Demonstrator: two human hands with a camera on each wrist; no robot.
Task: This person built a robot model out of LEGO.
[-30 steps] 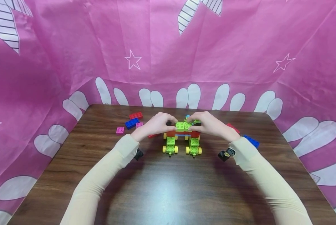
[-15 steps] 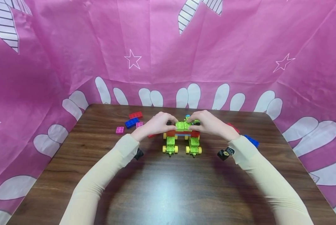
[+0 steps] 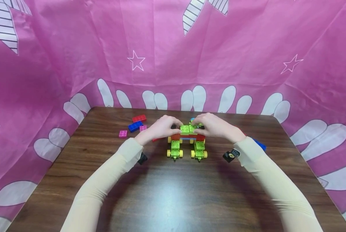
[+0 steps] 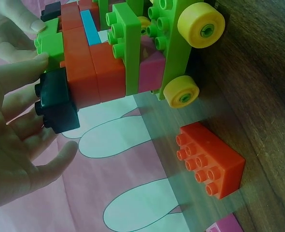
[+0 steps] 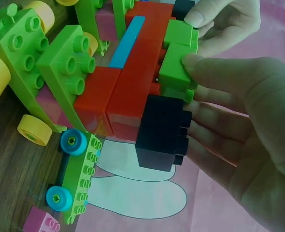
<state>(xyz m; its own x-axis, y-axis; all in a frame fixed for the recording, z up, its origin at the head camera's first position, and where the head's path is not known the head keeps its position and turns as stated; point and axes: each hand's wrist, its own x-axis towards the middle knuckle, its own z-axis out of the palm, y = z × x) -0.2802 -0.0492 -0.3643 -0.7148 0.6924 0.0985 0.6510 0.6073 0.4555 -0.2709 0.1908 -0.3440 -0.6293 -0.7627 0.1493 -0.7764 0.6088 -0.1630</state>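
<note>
A toy-brick structure stands on the table, with red bricks (image 5: 135, 96) across the top of lime-green wheeled bases that have yellow wheels (image 4: 200, 24). Two light-green bricks sit side by side on the red top. My left hand (image 3: 162, 126) pinches the left green brick (image 3: 184, 129), and my right hand (image 3: 212, 125) pinches the right green brick (image 5: 174, 67) with the thumb on its near face. A black brick (image 4: 58, 101) is beside my left fingers; another black brick (image 5: 157, 130) is in front of my right fingers. The fingertips behind are hidden.
Loose on the table (image 3: 173, 190) at the left lie a red brick (image 3: 139, 118), a blue brick (image 3: 135, 126) and a pink brick (image 3: 123, 133). Another blue brick (image 3: 260, 145) is partly behind my right wrist. A green base with blue wheels (image 5: 77, 169) stands behind the structure.
My right hand has shifted very slightly left and up. The left hand and the brick structure look almost unchanged.
</note>
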